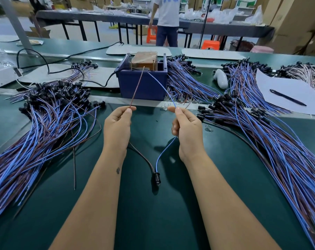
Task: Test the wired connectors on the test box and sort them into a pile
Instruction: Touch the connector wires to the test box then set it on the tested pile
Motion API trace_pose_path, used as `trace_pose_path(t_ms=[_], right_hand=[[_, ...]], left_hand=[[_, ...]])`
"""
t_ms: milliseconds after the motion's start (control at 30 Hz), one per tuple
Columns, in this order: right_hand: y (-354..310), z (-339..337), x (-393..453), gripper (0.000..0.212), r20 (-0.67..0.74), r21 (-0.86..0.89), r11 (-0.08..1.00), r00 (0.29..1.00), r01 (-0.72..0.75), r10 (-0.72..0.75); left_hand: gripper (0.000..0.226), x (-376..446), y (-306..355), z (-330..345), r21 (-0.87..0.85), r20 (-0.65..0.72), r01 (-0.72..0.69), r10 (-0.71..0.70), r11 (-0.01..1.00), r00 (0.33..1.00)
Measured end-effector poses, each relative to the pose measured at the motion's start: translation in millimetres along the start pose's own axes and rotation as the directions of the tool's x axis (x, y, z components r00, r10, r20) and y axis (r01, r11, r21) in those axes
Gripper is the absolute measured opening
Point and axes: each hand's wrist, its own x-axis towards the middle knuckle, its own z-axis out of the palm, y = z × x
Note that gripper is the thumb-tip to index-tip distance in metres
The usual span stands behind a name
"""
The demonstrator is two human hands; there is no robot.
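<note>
Leads raised toward the test box (143, 81) at twelve o'clock.
Left hand (118, 126) pinches the brown lead (137, 88), right hand (186, 128) the blue lead (164, 88); the black connector (156, 176) dangles at six (light, floppy wires, probably best gripped near the tips).

Both my forearms reach forward from the lower edge of view, bare, angled slightly inward, with the wrists well apart. My left hand (117, 126) is raised with its back toward me, thumb and forefinger pressed together in a tight pinch grip at the top, the other fingers curled in. My right hand (186, 129) mirrors it at about the same height, thumb against forefinger, remaining fingers folded into the palm. A small dark mark sits on my left forearm.
</note>
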Motion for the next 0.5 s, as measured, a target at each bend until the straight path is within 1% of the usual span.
trace_pose_path(t_ms=[133,333,433,500], right_hand=[[1.7,0.4,0.9,0.030,0.000,0.004,1.000,1.000,0.026,-0.026],[2.1,0.6,2.7,0.033,-0.018,0.008,1.000,1.000,0.004,-0.004],[1.3,1.1,1.8,0.033,-0.022,-0.002,1.000,1.000,-0.001,0.001],[0.6,1.4,1.5,0.031,-0.021,-0.018,1.000,1.000,-0.003,0.003]], left_hand=[[0.026,1.0,-1.1,0.4,0.010,-0.010,-0.020,0.020,1.000,1.000],[0.026,1.7,-1.9,1.0,0.013,-0.031,-0.044,0.044,0.999,0.999],[0.024,4.3,-3.3,-0.2,-0.013,-0.039,-0.026,0.026,1.000,0.999],[0.022,6.7,-5.2,-0.9,-0.033,-0.054,0.014,-0.015,0.999,0.998]])
